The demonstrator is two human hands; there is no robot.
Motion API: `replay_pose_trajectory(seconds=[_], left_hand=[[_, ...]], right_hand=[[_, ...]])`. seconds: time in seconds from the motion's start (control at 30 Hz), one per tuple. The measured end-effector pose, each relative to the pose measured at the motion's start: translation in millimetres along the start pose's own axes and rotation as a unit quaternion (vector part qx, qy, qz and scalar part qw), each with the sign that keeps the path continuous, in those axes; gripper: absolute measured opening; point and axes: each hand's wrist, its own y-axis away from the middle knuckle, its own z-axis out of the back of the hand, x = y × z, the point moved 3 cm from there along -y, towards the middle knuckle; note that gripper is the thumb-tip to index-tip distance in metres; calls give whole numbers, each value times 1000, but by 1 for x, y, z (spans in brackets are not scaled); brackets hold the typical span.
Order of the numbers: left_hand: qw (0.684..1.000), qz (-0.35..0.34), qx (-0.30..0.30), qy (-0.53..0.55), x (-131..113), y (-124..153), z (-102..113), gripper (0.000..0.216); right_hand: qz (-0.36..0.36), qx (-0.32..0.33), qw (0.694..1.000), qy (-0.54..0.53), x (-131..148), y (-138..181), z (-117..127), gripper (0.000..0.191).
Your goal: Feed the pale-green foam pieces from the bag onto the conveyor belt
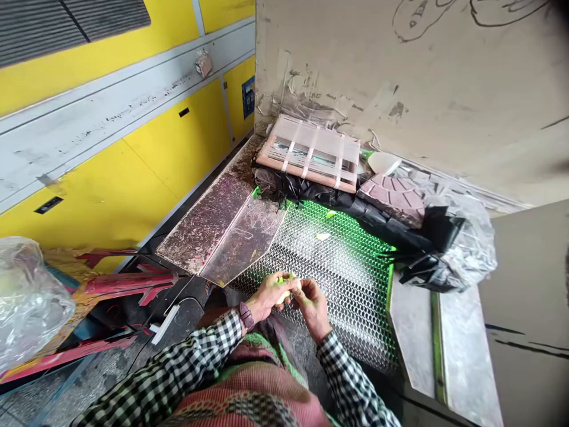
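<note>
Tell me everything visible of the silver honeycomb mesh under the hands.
The silver metal honeycomb mesh is a flat panel of hexagonal cells, glowing green toward its far side. Black plastic sheeting borders its far edge, a scratched metal plate meets its left edge, two small pale scraps lie on it. The left hand and right hand hover over its near part.

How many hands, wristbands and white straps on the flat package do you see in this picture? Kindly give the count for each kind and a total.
Hands: 2
Wristbands: 1
White straps on the flat package: 3
Total: 6
</note>
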Motion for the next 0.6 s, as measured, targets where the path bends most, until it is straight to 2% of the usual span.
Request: replay_pose_trajectory(seconds=[0.13,0.23,0.3,0.4,0.6], left_hand=[[1000,-5,-20,-18,-3,1,0,40],[998,-17,-63,-18,-1,-1,6,36],[995,-34,-97,-17,2,-2,10,34],[987,-70,-137,-38,4,-1,14,29],[979,-124,-158,-34,2,8,14,27]], right_hand=[[-24,9,999,-46,-5,4,-2,39],[-46,-21,995,-89,-10,5,-6,40],[-47,-43,994,-91,-13,4,-9,41],[-44,-37,995,-86,-17,2,-15,41],[-24,-33,996,-79,-10,-5,-16,44]])
